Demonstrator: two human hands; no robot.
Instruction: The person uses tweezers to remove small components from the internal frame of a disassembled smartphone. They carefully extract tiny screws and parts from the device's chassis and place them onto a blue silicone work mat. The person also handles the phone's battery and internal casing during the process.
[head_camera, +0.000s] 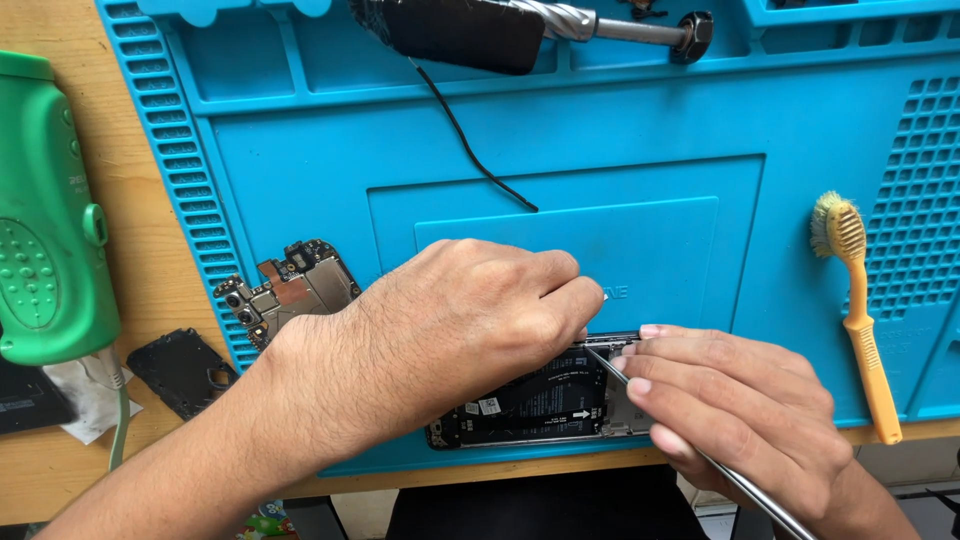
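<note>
Right hand (735, 410) pinches tweezers (700, 455) over opened phone (530, 405).

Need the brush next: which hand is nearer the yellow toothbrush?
Right. The right hand lies just left of the yellow toothbrush; the left hand rests farther left, over the opened phone.

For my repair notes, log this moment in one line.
left hand: on opened phone | right hand: holds metal tool | blue mat
</note>
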